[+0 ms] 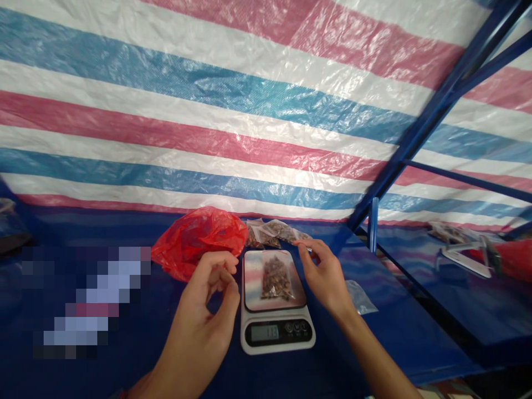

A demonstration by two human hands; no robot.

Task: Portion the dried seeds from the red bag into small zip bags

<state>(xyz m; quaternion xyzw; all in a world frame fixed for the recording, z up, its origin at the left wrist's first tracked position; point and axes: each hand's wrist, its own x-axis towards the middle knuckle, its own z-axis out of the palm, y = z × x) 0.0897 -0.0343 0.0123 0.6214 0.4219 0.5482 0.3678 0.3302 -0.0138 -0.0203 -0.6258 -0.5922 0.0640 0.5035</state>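
Observation:
A white digital scale (277,344) stands on the blue surface with digits showing on its display. On its shiny plate lies a clear plastic bag (277,279) filled with brown, dried-looking pieces. My left hand (210,310) is curled beside the scale's left edge, in front of a crumpled red plastic bag (199,238). Its thumb and fingertips come close together; whatever may be between them is hidden. Above the plate's right edge, my right hand (326,274) pinches something small and shiny that I cannot make out. Neither hand touches the bag on the scale.
Several filled clear bags (270,233) lie behind the scale. A flat clear bag (361,296) rests right of my right wrist. Blue metal bars (415,133) and striped sheeting (249,144) rise behind. Farther right are a white-framed object (467,260) and something red (515,260).

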